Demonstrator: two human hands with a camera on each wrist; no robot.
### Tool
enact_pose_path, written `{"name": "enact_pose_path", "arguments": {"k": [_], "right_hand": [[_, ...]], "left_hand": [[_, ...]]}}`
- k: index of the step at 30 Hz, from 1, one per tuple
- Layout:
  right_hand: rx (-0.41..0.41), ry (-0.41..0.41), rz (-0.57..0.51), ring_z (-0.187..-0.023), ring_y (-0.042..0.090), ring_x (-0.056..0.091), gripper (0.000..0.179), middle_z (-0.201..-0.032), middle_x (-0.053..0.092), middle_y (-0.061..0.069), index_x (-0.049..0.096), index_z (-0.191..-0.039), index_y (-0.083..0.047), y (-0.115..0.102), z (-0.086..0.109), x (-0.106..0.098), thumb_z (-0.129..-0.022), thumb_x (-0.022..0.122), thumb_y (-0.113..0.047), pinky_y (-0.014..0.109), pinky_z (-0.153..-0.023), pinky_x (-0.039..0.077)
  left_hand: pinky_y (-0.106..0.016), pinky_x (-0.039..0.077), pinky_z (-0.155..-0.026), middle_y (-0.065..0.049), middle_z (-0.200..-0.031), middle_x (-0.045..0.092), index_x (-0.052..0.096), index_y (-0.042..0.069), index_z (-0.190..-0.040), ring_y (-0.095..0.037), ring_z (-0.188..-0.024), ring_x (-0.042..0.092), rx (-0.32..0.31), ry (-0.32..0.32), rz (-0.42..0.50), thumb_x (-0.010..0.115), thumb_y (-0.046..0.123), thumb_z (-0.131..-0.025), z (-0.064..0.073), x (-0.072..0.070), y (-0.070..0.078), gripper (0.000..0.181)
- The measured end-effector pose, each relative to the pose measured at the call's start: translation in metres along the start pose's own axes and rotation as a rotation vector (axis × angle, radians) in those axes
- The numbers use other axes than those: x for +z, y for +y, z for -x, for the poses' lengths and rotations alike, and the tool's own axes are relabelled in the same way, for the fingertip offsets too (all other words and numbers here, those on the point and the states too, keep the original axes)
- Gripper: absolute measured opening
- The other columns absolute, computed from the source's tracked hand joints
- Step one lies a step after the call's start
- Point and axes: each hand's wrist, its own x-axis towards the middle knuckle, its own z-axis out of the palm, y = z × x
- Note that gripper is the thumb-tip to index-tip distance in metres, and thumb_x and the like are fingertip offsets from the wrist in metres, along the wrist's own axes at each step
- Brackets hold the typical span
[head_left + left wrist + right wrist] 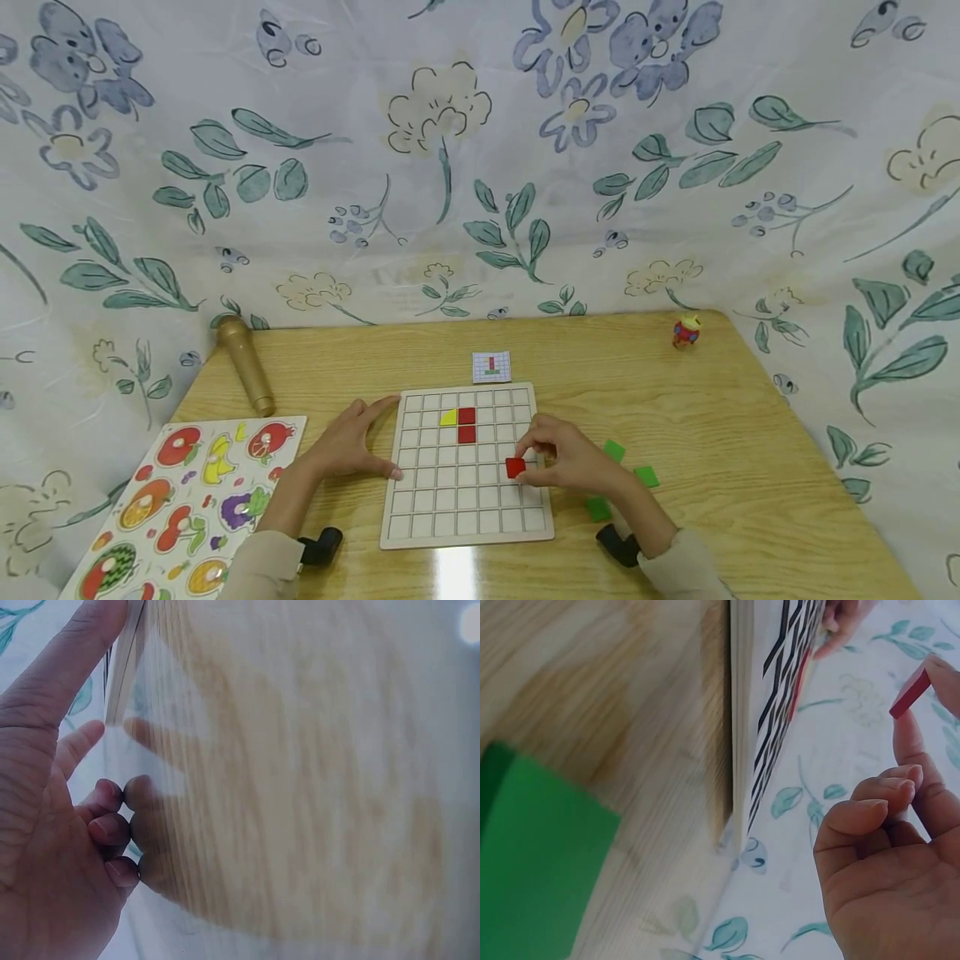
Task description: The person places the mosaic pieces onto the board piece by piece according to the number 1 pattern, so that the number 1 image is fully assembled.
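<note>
Pinching a red tile (515, 467) between thumb and forefinger, the right hand (566, 454) is holding it over the right part of the pale grid board (467, 523). Being square, the tile is showing no long axis; it is lying left of the palm, at the fingertips, far from the left hand (351, 442). In my judgement, the relation which is mattering most is this: the 2 red squares (467, 434) on the board are forming a short column, pointing away from the person, and this column is lying leftward and farther away from the held tile. The left hand is spreading thumb and forefinger along the board's left edge, pinching nothing. The head view is not telling how high the tile is hanging, but the right wrist view is showing a gap between it and the board, and its thin edge tilting. The left wrist view is revealing 3 curled fingertips resting on the shiny table (750, 433), which the head view is hiding.
</note>
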Motion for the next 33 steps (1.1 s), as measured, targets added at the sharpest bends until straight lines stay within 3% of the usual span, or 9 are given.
{"name": "enact_pose_path", "arguments": {"k": [3, 8, 14, 21, 26, 33], "right_hand": [[0.002, -0.003, 0.013, -0.073, 0.018, 0.044, 0.016, -0.086, 0.050, 0.020, 0.073, -0.093, -0.017, -0.003, -0.004, 0.003, -0.081, 0.083, -0.021, 0.020, -0.064, 0.036], [-0.022, -0.011, 0.018, -0.078, 0.034, 0.046, 0.016, -0.086, 0.050, 0.020, 0.072, -0.094, -0.017, -0.006, -0.009, 0.006, -0.081, 0.083, -0.021, 0.021, -0.065, 0.037], [-0.026, -0.016, 0.015, -0.077, 0.025, 0.045, 0.017, -0.086, 0.050, 0.021, 0.073, -0.095, -0.017, -0.009, -0.014, 0.009, -0.081, 0.083, -0.021, 0.020, -0.066, 0.037], [-0.067, -0.024, 0.004, -0.077, 0.031, 0.046, 0.017, -0.086, 0.049, 0.019, 0.073, -0.094, -0.013, -0.010, -0.026, 0.015, -0.082, 0.082, -0.020, 0.020, -0.066, 0.036], [-0.080, -0.025, 0.000, -0.077, 0.027, 0.045, 0.017, -0.086, 0.050, 0.019, 0.073, -0.094, -0.013, -0.010, -0.033, 0.019, -0.082, 0.082, -0.020, 0.021, -0.067, 0.037], [-0.036, -0.029, 0.001, -0.078, 0.018, 0.042, 0.017, -0.088, 0.050, 0.022, 0.073, -0.095, -0.016, -0.014, -0.040, 0.023, -0.081, 0.082, -0.021, 0.022, -0.068, 0.035]], "left_hand": [[-0.034, 0.033, -0.067, -0.008, -0.093, 0.041, 0.038, 0.019, -0.153, -0.019, -0.076, 0.036, -0.003, 0.000, -0.002, 0.089, 0.058, -0.056, 0.000, 0.000, 0.000, 0.116], [-0.034, 0.034, -0.068, -0.008, -0.094, 0.041, 0.038, 0.019, -0.153, -0.019, -0.077, 0.037, -0.016, -0.003, -0.001, 0.089, 0.059, -0.056, 0.000, -0.001, 0.001, 0.117], [-0.034, 0.033, -0.068, -0.008, -0.093, 0.041, 0.037, 0.020, -0.153, -0.019, -0.077, 0.037, -0.018, -0.008, -0.001, 0.089, 0.059, -0.056, -0.001, -0.001, 0.000, 0.117], [-0.034, 0.034, -0.068, -0.007, -0.093, 0.041, 0.037, 0.021, -0.153, -0.019, -0.077, 0.037, -0.009, -0.005, -0.005, 0.089, 0.060, -0.056, -0.001, 0.001, -0.003, 0.117], [-0.034, 0.034, -0.068, -0.007, -0.094, 0.042, 0.037, 0.021, -0.153, -0.019, -0.077, 0.037, -0.001, -0.002, -0.010, 0.089, 0.060, -0.057, -0.001, 0.001, -0.005, 0.116], [-0.034, 0.034, -0.068, -0.007, -0.093, 0.041, 0.038, 0.019, -0.153, -0.019, -0.078, 0.037, -0.001, -0.001, -0.008, 0.089, 0.060, -0.056, 0.000, 0.002, -0.004, 0.117]]}}
